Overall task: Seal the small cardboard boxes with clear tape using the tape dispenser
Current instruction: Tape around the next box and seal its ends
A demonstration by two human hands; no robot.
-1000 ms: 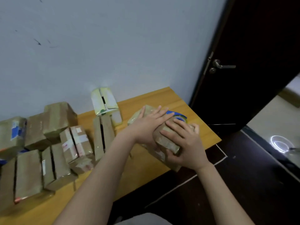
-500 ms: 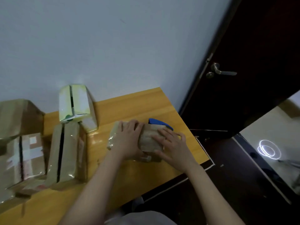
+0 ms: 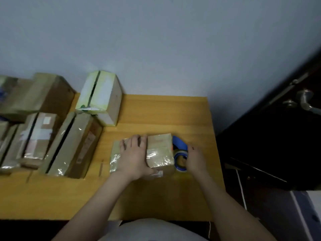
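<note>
Right, starting at the far left, a stack of brown boxes sat against the wall. In front of it, a taped box carried white label patches, all too blurred to read. Next along, a long box lay with its top flaps parted in a dark slit and a strip of pinkish print down its side, also illegible. Behind that stood a pale green box, its flaps likewise apart. On to the wooden table proper: the left hand lay flat on the small cardboard box, fingers straight and spread, pressing its top, thumb along the near edge. That box wore shiny clear tape and a faint reddish mark, unreadable. Touching its right side was the blue tape dispenser, roll facing the camera. The right hand rested against the dispenser's right side; whether its fingers closed round it could not be told. Far right stood a dark door with a metal door handle.
</note>
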